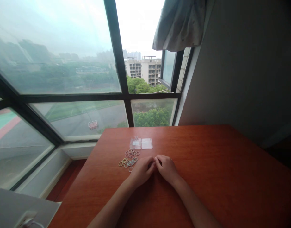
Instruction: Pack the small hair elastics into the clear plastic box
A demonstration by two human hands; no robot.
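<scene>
My left hand (143, 169) and my right hand (166, 167) meet fingertip to fingertip above the wooden table (207, 164). Both have their fingers curled and pinched together; whatever lies between the tips is hidden or too small to make out. Just left of my left hand lie several small pale rings, like hair ties, in loose groups: pinkish rings (131, 152), yellowish rings (123, 162) and bluish rings (131, 162). A single pale ring (130, 169) sits nearest my left wrist. Behind them is a clear plastic box (135, 143), with a flat whitish lid or tray (146, 143) beside it.
A large window with dark frames (95, 97) stands beyond the table, one pane open at the right. A grey curtain (180, 25) hangs above it. The wall (238, 69) is on the right. At lower left, a white cable (30, 222) meets a low panel.
</scene>
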